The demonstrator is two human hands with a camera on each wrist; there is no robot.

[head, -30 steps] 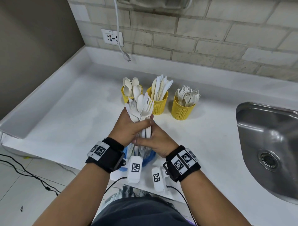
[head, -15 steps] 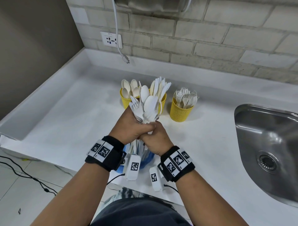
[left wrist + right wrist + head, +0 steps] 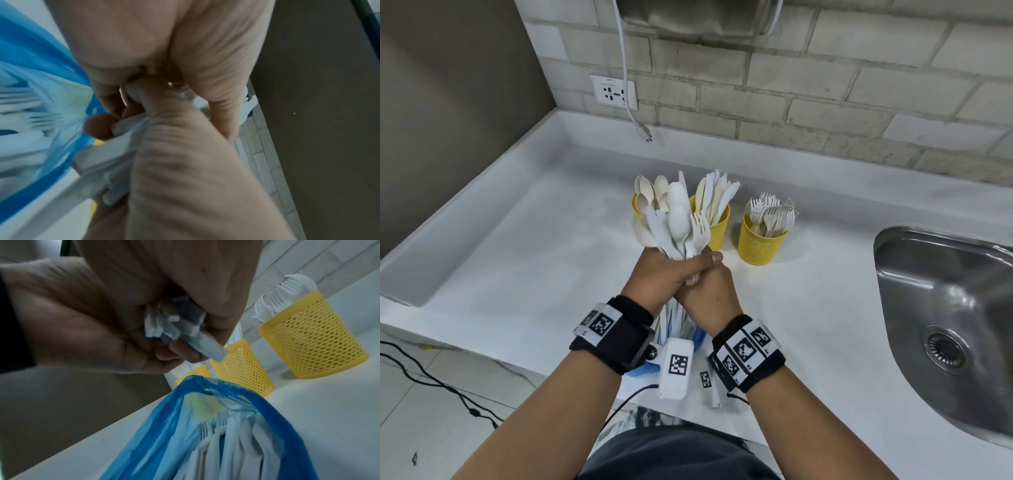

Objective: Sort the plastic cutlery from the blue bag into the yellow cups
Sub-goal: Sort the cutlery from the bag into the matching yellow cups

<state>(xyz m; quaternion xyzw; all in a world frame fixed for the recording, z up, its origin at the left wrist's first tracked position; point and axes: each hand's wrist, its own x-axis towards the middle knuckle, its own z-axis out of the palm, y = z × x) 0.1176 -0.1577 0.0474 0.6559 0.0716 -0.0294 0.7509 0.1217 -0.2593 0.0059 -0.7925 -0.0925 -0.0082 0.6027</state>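
Note:
A bundle of white plastic cutlery point(image 3: 677, 222) with spoons, forks and knives mixed stands upright in both fists. My left hand point(image 3: 667, 274) grips the stems from the left, and my right hand point(image 3: 707, 294) wraps them just below. The handle ends point(image 3: 174, 321) stick out under the fists, clear of the blue bag point(image 3: 226, 426). That bag lies on the counter below my wrists with more cutlery inside. Behind the bundle stand three yellow mesh cups: the spoon cup point(image 3: 637, 209), the knife cup point(image 3: 718, 224) and the fork cup point(image 3: 758, 245).
A steel sink point(image 3: 945, 308) is set into the white counter point(image 3: 534, 240) at the right. A wall socket point(image 3: 614, 96) and a hanging cable plug point(image 3: 644, 133) are at the back wall. The counter has a raised rim on the left.
Both hands have lifted the cutlery bundle up out of the blue bag and carried it forward, closer to the yellow cups.

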